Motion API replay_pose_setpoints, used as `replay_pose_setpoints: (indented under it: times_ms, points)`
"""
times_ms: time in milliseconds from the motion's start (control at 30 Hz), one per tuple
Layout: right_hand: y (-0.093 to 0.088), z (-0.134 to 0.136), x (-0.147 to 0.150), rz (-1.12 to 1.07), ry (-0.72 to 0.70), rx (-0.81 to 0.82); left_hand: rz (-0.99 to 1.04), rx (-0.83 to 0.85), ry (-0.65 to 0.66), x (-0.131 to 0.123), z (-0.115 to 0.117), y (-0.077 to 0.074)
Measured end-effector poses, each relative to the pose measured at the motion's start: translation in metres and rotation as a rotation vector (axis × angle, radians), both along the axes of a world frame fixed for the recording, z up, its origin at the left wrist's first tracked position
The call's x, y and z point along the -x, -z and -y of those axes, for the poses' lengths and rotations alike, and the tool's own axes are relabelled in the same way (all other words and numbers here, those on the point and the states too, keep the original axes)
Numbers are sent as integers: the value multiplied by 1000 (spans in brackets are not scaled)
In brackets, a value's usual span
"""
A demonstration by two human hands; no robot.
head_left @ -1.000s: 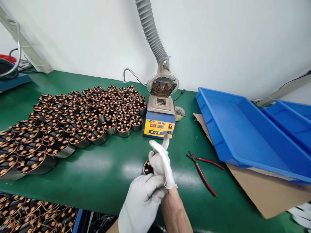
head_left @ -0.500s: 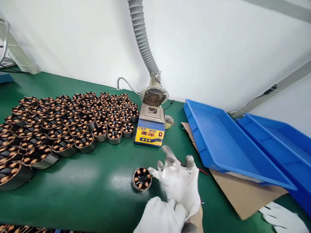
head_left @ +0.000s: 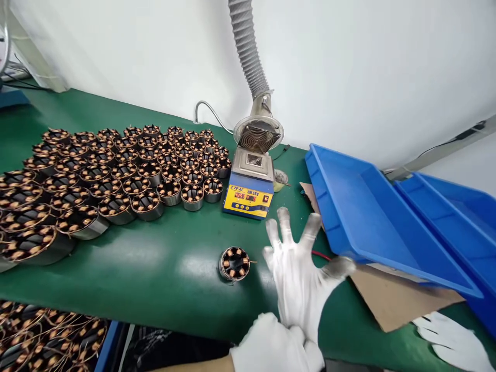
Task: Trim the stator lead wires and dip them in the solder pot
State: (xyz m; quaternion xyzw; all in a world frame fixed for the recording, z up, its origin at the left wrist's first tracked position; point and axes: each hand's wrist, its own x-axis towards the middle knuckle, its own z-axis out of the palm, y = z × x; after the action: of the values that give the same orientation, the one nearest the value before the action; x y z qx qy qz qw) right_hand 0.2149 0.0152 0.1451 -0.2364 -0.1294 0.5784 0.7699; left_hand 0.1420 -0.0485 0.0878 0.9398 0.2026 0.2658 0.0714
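Clasping the wrist of a white cloth glove (head_left: 296, 294), the left hand (head_left: 276, 343) curls closed at the front edge of the green worktop (head_left: 174, 287); inside, the right hand (head_left: 297, 263) spreads wide, empty, beside a copper-wound metal ring (head_left: 228, 264) set back from that edge

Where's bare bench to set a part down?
Widest: green bench between the stator rows and the near edge, left of the lone stator. Smaller: between that stator and the yellow-fronted unit. Crowded: left of the unit, where the rows pack together; right, where the gloved right hand, a red handle, cardboard and blue trays crowd in.
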Motion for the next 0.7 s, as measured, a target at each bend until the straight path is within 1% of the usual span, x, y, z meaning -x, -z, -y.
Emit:
replay_pose_setpoints:
  times_ms: [67,100,167,200,267,300,333,367,400,467,500,567,600,633,700]
  points:
    - [8,3,-2,-23,-71,115,-19,73,-32,17,-12,-9]
    - [14,5,-4,-8,-77,174,-16,125,-24,28,-20,-14]
    - [27,10,-10,101,-17,267,40,215,-17,52,-37,-24]
    - [33,12,-14,197,31,300,67,219,-58,64,-45,-27]
    - [44,18,-24,487,127,365,13,198,-256,82,-62,-28]
    - [48,20,-32,718,168,409,-53,194,-335,88,-69,-26]
    - [52,23,-40,985,207,455,-122,196,-379,91,-75,-22]
    - [56,25,-51,1246,243,499,-176,201,-379,93,-78,-18]
    - [60,27,-62,1534,286,539,-204,207,-343,93,-80,-13]
    - [67,30,-86,1804,303,595,-196,219,-246,91,-79,-4]
    - [71,32,-97,1996,265,647,-180,230,-216,89,-76,-1]
    - [78,34,-112,2296,155,744,-150,256,-195,87,-70,6]
    - [81,35,-116,2422,93,793,-136,261,-194,86,-67,9]
    - [84,36,-118,2496,41,839,-111,255,-193,86,-65,12]
    - [88,37,-116,2530,-20,907,-31,254,-183,84,-63,16]
